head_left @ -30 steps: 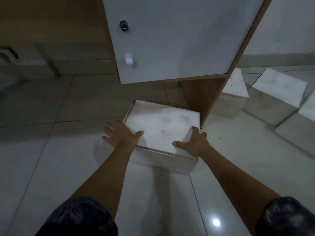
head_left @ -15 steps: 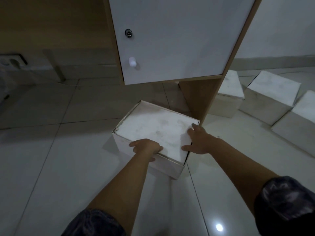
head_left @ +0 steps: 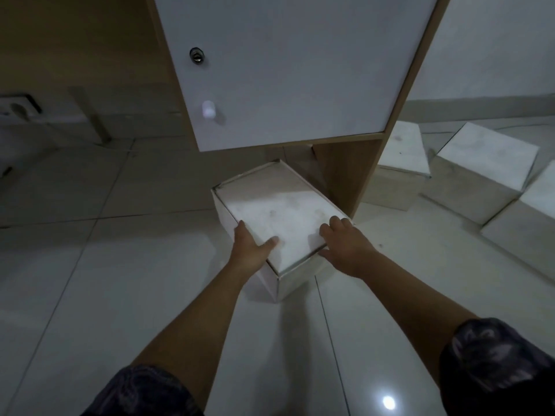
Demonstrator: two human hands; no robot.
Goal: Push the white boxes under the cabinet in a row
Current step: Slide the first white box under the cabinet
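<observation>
A white box (head_left: 276,211) lies on the tiled floor in front of the cabinet (head_left: 285,70), turned so one corner points toward me. Its far corner reaches just under the cabinet's white door. My left hand (head_left: 250,247) grips the box's near left edge, thumb on the lid. My right hand (head_left: 345,244) holds the near right edge, fingers on the lid. The box's right side sits close to the cabinet's wooden side panel (head_left: 345,172).
Three more white boxes stand right of the cabinet: one (head_left: 402,151) against the panel, one (head_left: 483,163) farther right, one (head_left: 537,217) at the frame edge. A wall socket (head_left: 18,108) sits low at left. Open floor tiles (head_left: 90,265) stretch to the left.
The box has been turned clockwise, so a corner now points at me. My left hand shifted from the near edge to the left edge; my right hand followed the right edge.
</observation>
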